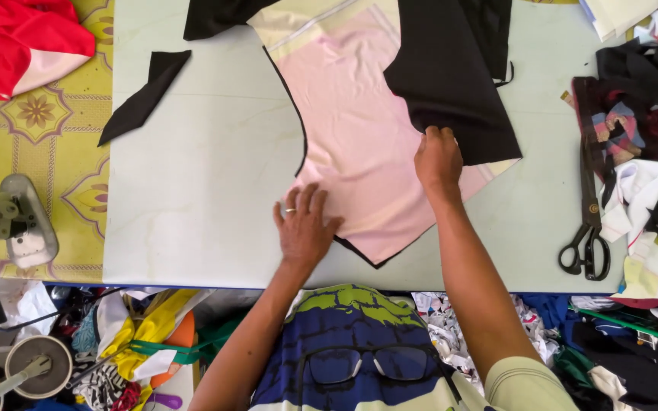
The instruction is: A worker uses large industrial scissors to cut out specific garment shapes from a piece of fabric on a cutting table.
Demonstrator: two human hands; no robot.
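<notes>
Left hand (304, 226) is lying flat, fingers spread wide, pressing down the near edge of the pink fabric piece (359, 129) that's sitting mid-table (192, 198). A bit further out, the right hand (437, 158) is pinching the black fabric (451, 76) edge that's overlapping the pink. Black scissors (589, 228) are lying off right, black scrap (142, 95) far left.

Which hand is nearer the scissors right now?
Right. The right hand grips the black cloth edge near mid-table, well left of the scissors at the table's right edge. The left hand lies flat on the pink cloth, farther left.
</notes>
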